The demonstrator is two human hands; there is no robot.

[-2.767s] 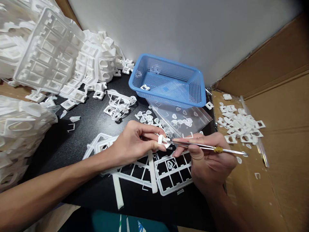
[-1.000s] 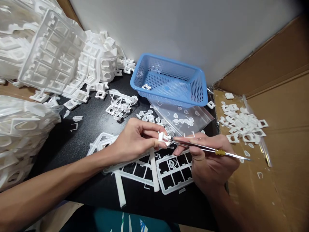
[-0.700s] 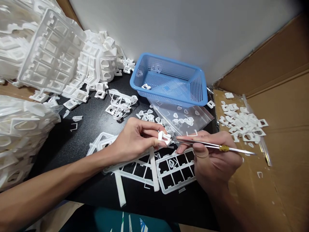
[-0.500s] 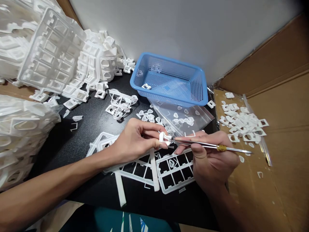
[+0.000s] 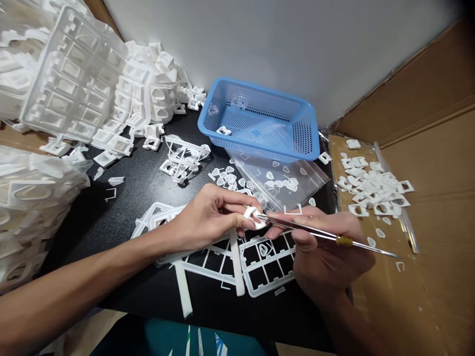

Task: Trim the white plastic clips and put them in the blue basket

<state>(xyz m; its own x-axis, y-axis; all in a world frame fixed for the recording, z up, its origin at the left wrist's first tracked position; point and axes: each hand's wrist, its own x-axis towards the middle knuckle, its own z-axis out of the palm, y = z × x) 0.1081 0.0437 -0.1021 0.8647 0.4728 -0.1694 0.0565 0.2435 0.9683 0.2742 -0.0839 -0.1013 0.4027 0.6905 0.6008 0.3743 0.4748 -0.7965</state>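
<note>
My left hand pinches a small white plastic piece between thumb and fingertips above the black table. My right hand grips thin metal tweezers with a yellow band, and their tips touch the white piece. Under both hands lies a white plastic frame with square cells, one cell holding a small heart-shaped part.
A blue mesh basket stands behind, with one white piece inside. A clear bag with small heart-shaped parts lies before it. Loose white pieces cover cardboard on the right. Stacked white trays fill the left.
The tweezers' rear end has dipped lower and to the right. My left hand still holds the white piece, turned slightly. The view has shifted a little.
</note>
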